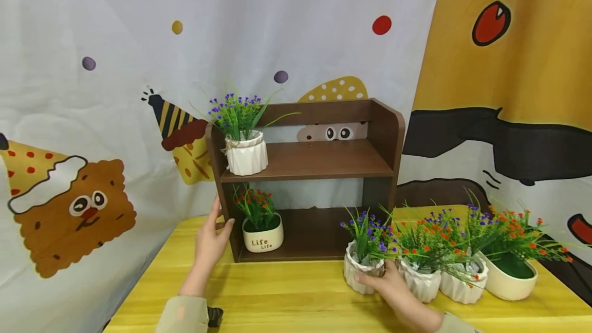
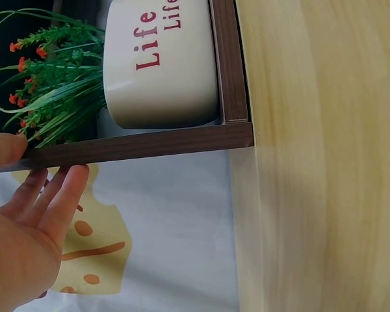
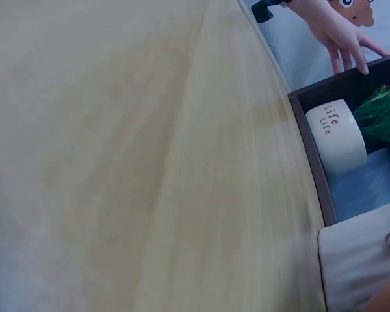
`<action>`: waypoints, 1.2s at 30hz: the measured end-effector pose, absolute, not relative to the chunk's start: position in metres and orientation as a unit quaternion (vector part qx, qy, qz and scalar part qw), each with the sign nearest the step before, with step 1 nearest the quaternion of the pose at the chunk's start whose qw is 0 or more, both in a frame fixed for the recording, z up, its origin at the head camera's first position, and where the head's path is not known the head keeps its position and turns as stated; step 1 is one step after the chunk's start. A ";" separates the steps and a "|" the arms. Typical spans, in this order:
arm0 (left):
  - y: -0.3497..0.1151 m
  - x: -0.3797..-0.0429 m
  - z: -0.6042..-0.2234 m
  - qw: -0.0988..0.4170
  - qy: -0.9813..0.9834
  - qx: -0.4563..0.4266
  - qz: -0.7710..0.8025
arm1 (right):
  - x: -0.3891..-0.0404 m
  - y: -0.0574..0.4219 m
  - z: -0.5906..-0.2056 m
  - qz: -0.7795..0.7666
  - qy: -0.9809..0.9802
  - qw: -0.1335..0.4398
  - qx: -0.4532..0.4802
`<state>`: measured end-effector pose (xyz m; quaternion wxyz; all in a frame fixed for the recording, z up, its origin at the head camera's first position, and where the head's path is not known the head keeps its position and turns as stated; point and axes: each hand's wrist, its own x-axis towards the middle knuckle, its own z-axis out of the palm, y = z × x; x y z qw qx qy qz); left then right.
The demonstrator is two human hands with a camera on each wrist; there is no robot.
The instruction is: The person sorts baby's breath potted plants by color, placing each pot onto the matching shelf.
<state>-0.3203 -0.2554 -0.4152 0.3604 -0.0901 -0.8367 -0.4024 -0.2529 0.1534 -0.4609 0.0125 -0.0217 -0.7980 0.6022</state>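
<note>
With thumb at the front and fingers along the outside, my left hand (image 1: pixel 213 238) pinches the left side panel of a dark brown two-tier shelf (image 1: pixel 319 163). My right hand (image 1: pixel 393 284) grips a white fluted flowerpot (image 1: pixel 358 274) with purple flowers, thumb across its front, just before the shelf's lower right corner. Seen from the right wrist, that pot (image 3: pixel 354 257) stands close against the shelf's front edge. A cream pot marked "Life" (image 1: pixel 262 234) with red flowers occupies the lower left of the shelf. On the upper tier, a white fluted pot (image 1: pixel 247 154) with purple flowers stands at the left.
Right of my right hand, two more white fluted pots (image 1: pixel 464 284) and a cream oval pot (image 1: pixel 513 281) with orange flowers stand on the yellow wooden table (image 1: pixel 287 297). A printed cartoon curtain (image 1: pixel 287 24) hangs behind the shelf.
</note>
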 end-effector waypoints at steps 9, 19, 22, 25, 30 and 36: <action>-0.253 -0.321 -0.414 0.355 -0.838 -0.079 -0.408 | -0.262 0.155 -0.470 0.616 -0.787 0.029 -0.025; -0.253 -0.321 -0.415 0.356 -0.839 -0.080 -0.404 | -0.267 0.155 -0.473 0.615 -0.788 0.009 -0.039; -0.253 -0.321 -0.415 0.354 -0.839 -0.079 -0.405 | -0.266 0.154 -0.472 0.617 -0.786 0.006 -0.038; -0.254 -0.321 -0.416 0.355 -0.839 -0.076 -0.406 | -0.265 0.154 -0.472 0.617 -0.786 0.012 -0.036; -0.256 -0.322 -0.416 0.362 -0.836 -0.073 -0.406 | -0.266 0.153 -0.471 0.607 -0.794 0.023 -0.026; -0.255 -0.322 -0.417 0.365 -0.834 -0.081 -0.407 | -0.265 0.152 -0.472 0.615 -0.787 0.023 -0.030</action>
